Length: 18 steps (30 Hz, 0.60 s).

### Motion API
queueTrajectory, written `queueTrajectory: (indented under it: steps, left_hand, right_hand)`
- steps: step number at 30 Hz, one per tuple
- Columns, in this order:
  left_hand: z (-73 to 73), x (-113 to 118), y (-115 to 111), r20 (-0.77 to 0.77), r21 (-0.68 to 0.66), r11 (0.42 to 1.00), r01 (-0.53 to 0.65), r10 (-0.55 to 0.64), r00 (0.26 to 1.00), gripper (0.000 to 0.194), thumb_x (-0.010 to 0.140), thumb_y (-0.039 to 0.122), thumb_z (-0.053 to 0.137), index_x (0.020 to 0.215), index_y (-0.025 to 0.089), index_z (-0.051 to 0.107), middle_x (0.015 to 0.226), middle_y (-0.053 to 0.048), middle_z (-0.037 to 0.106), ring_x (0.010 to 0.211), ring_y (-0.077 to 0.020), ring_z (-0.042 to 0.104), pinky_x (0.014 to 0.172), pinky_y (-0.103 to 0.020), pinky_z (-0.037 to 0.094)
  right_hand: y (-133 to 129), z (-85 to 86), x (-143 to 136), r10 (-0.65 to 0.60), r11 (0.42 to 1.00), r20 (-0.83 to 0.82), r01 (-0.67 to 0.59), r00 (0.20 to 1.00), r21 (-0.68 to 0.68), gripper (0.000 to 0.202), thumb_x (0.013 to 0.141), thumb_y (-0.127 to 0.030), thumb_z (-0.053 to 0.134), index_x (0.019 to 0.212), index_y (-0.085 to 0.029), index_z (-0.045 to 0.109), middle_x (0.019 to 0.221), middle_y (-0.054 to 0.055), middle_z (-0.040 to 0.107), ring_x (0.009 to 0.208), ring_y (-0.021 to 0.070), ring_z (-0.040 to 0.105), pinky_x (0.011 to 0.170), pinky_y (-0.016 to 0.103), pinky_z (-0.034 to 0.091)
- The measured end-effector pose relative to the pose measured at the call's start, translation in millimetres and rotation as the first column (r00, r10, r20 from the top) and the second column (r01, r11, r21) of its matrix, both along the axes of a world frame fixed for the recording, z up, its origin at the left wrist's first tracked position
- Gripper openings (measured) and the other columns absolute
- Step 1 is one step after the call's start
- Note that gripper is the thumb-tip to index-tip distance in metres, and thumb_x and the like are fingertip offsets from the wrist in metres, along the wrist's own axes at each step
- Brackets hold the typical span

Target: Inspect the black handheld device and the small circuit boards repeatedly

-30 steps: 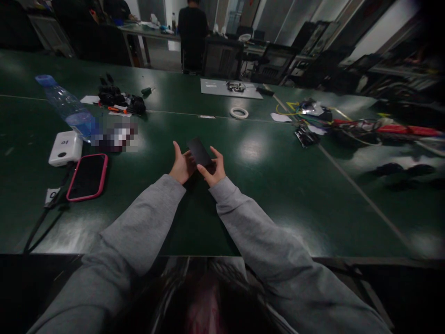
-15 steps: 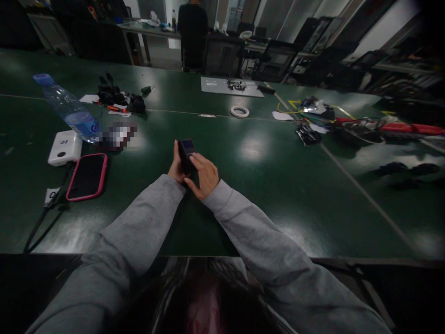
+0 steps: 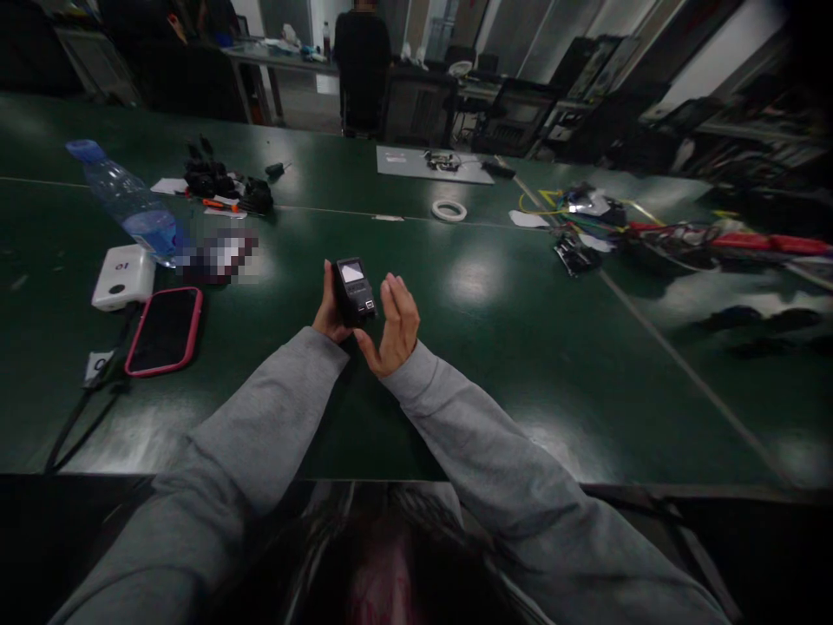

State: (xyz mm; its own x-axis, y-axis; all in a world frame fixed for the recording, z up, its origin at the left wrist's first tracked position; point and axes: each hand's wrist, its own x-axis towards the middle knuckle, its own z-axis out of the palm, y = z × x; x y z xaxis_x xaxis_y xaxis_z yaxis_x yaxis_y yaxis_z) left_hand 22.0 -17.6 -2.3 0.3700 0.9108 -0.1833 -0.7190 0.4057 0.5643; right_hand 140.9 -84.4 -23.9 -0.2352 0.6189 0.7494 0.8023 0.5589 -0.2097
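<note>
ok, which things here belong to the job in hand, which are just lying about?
In use:
small black rectangular device
left hand, holding it
right hand, open beside it

Lying about:
pink-cased black phone
blue-capped clear plastic bottle
flat white ring
white boxy unit

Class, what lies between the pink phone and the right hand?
From phone to right hand, the head view shows green table, then the left hand holding a black device.

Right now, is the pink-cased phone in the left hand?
No, the left hand holds a black device; the phone lies on the table.
</note>
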Motion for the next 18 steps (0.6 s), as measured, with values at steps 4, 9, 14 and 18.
queueTrajectory:
  steps: [4, 9, 14, 18]
  left_hand:
    - [1.8, -1.6, 0.4, -0.008, -0.082, 0.996, 0.032, -0.033, 0.999, 0.071, 0.082, 0.081, 0.038, 0.090, 0.018, 0.067, 0.078, -0.010, 0.069, 0.097, -0.0269, 0.069, 0.084, -0.039, 0.057]
    - [-1.3, -5.6, 5.9, 0.085, -0.025, 1.000, -0.009, 0.011, 0.996, 0.065, 0.085, 0.077, 0.040, 0.089, 0.018, 0.068, 0.073, -0.005, 0.069, 0.069, -0.0166, 0.068, 0.070, -0.029, 0.058]
    - [-4.9, -8.4, 10.3, 0.076, -0.014, 1.000, -0.010, 0.012, 0.997, 0.067, 0.084, 0.080, 0.037, 0.084, 0.020, 0.067, 0.067, -0.003, 0.066, 0.059, -0.0147, 0.064, 0.064, -0.030, 0.056]
    - [5.9, -9.3, 5.0, 0.074, -0.043, 0.999, 0.022, -0.019, 0.997, 0.068, 0.087, 0.078, 0.031, 0.082, 0.019, 0.066, 0.068, -0.004, 0.066, 0.061, -0.0133, 0.064, 0.060, -0.025, 0.053]
  right_hand:
    - [0.7, -5.0, -3.4, 0.058, 0.989, 0.158, -0.035, 0.986, -0.145, 0.077, 0.095, -0.061, 0.031, 0.150, -0.007, 0.030, 0.154, 0.017, 0.034, 0.150, 0.0250, 0.023, 0.121, 0.044, 0.028]
    - [-4.6, -0.8, -2.6, -0.075, 0.997, 0.013, 0.076, 0.997, -0.034, 0.072, 0.096, -0.055, 0.032, 0.151, -0.009, 0.030, 0.153, 0.016, 0.036, 0.150, 0.0281, 0.021, 0.122, 0.050, 0.025]
    - [-0.8, -4.7, -6.8, 0.164, 0.980, 0.161, -0.142, 0.973, -0.138, 0.074, 0.096, -0.058, 0.032, 0.150, -0.006, 0.033, 0.152, 0.016, 0.038, 0.147, 0.0234, 0.028, 0.122, 0.043, 0.029]
    - [-4.8, -3.4, -8.3, 0.056, 0.997, 0.091, -0.051, 0.994, -0.052, 0.074, 0.095, -0.059, 0.037, 0.151, -0.011, 0.029, 0.151, 0.015, 0.037, 0.146, 0.0263, 0.031, 0.120, 0.046, 0.031]
